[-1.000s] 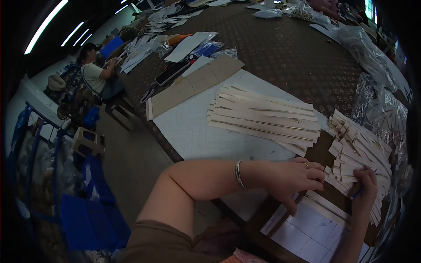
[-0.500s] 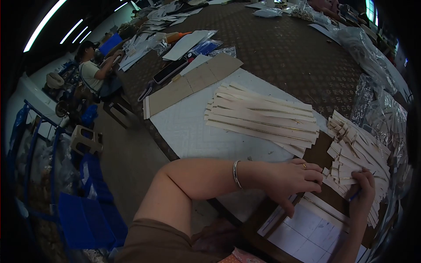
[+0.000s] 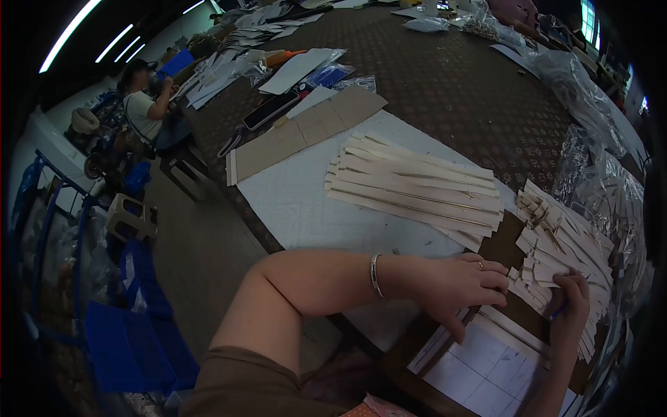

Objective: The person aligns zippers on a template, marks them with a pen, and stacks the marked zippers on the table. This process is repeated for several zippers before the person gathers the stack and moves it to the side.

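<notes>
My left hand [image 3: 464, 286], with a ring and a bracelet, rests palm down at the top left of a white sheet with grid lines [image 3: 479, 368]. Its thumb is spread from its bent fingers, and no object shows in its grasp. Along the sheet's upper edge lies a cream zipper strip [image 3: 513, 328]. My right hand [image 3: 572, 306] is closed around a slim blue pen [image 3: 560, 310], mostly hidden. Its fingertips touch a heap of cream zipper strips [image 3: 549, 236] with gold teeth. Another layer of zipper strips [image 3: 417, 184] lies further left.
A long cardboard piece [image 3: 306, 135] and a dark phone [image 3: 271, 111] lie beyond the white board [image 3: 285, 208]. Clear plastic bags [image 3: 604, 167] line the right side. At left are a plastic stool [image 3: 132, 217], blue bins [image 3: 135, 347] and a seated person [image 3: 149, 108].
My right hand shifts slightly left at the heap of zipper strips. My left hand stays nearly still. The person at left has raised their hands and moved a little.
</notes>
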Demonstrator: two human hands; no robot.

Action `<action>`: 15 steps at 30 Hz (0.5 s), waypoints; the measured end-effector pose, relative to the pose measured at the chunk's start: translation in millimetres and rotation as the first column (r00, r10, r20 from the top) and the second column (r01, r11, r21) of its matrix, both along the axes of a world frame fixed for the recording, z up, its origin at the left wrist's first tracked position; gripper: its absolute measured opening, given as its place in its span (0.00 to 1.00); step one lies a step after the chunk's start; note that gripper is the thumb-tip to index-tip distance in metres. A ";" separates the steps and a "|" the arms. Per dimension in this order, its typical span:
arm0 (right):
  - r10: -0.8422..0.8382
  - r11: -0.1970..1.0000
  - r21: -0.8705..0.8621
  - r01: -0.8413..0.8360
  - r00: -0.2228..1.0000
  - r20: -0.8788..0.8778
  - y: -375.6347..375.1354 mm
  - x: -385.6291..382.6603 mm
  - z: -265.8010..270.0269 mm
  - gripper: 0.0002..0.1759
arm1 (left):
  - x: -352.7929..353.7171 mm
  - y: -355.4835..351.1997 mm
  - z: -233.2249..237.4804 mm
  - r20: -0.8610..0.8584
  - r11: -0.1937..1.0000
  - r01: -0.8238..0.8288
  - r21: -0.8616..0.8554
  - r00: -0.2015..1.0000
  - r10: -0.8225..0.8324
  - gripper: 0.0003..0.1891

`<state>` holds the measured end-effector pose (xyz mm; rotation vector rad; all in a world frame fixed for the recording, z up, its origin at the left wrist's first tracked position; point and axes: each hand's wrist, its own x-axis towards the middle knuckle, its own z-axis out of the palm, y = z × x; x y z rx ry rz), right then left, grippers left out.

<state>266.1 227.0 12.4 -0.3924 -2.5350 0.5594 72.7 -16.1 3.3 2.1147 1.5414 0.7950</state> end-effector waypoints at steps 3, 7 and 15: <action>-0.006 1.000 -0.001 0.006 1.000 -0.008 -2.2 -0.5 1.3 0.12 | -0.1 -0.6 1.0 -0.017 1.000 -0.001 0.007 1.000 0.001 0.45; 0.039 0.997 0.068 -0.037 0.998 -0.043 2.2 0.0 2.0 0.12 | -0.2 -2.1 5.5 -0.038 1.000 0.010 0.003 0.999 -0.010 0.44; -0.075 0.989 0.123 0.082 0.995 -0.062 -61.4 39.3 74.6 0.15 | -0.4 -4.3 9.2 -0.058 0.999 0.041 0.008 0.998 -0.040 0.43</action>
